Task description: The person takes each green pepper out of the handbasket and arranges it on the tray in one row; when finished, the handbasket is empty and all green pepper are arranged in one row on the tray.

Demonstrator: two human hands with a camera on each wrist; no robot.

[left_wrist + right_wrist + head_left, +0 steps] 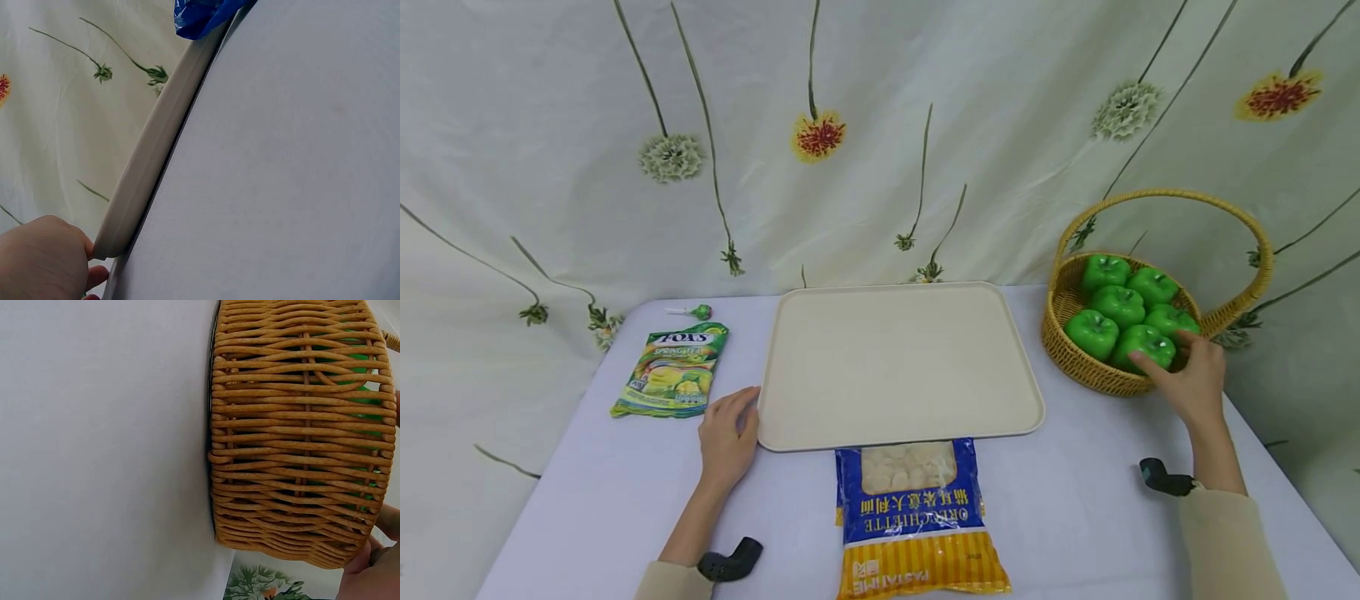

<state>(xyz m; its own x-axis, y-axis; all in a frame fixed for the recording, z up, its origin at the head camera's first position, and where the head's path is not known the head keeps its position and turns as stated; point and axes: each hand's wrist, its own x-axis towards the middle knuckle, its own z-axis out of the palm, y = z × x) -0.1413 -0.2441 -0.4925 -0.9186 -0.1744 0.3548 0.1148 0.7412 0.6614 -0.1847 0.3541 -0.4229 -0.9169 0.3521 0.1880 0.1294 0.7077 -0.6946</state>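
Note:
My right hand [1191, 379] reaches over the front rim of a wicker basket [1097, 377]. Its thumb and fingers pinch the front green apple [1145, 343] among several glossy green apples. In the right wrist view the woven basket wall [300, 437] hides most of the apples, and part of the hand [375, 575] shows at the lower right. On the other side, my left hand [727, 437] rests with relaxed fingers against the left edge of a beige tray [898, 367]. The left wrist view shows that hand [44, 259] at the tray's corner [112, 240].
A blue and yellow orecchiette bag [917, 517] lies against the tray's front edge. At the left are a green FOX'S candy bag [673, 371] and a green-headed lollipop [702, 312]. A tall basket handle [1157, 193] arches above the apples. Floral cloth [865, 125] hangs behind the white table.

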